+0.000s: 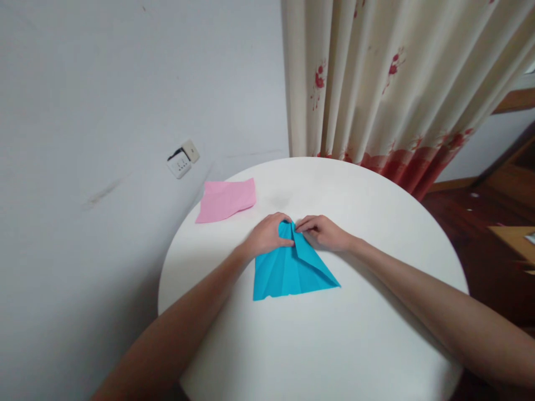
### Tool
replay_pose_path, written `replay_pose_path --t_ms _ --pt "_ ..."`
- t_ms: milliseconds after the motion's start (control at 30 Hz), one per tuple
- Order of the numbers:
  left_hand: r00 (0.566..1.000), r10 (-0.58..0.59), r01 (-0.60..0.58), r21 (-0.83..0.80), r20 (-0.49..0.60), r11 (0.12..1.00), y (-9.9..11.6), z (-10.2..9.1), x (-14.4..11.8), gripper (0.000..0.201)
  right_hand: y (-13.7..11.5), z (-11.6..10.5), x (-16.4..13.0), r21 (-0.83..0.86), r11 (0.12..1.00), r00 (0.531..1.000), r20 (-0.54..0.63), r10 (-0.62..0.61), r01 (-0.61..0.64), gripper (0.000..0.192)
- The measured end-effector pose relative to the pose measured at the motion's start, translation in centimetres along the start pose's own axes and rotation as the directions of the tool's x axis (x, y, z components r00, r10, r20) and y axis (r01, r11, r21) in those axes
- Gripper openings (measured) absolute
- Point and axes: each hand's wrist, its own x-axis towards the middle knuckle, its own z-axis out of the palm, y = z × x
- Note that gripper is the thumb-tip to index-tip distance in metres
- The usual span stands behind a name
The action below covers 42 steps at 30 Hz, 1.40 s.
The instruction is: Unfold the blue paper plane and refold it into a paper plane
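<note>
A sheet of blue paper (288, 273) lies on the white round table (326, 345), creased in lines that fan out from its far end. Its right side is folded over into a flap. My left hand (270, 234) curves around the narrow far end, thumb and fingers closed on the paper. On the other side, my right hand (324, 231) pinches the folded edge near the top with its fingertips. The wide near edge of the paper rests flat, with small tears along it.
Pink paper (228, 200) lies at the table's far left edge. Behind the table are a wall with a socket (179, 164) and a cream curtain (355, 83) with red flowers. Part of a wooden piece of furniture (514, 239) shows at the right.
</note>
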Motion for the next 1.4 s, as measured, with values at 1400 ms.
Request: replay_pose_path --t_ms 1400 --pt "0.927 -0.077 -0.017 0.245 0.368 0.969 1.0 -0.4 -1.3 0.083 1.2 -0.3 -0.4 -0.525 0.835 0.970 0.065 0.236 -0.168 0.090"
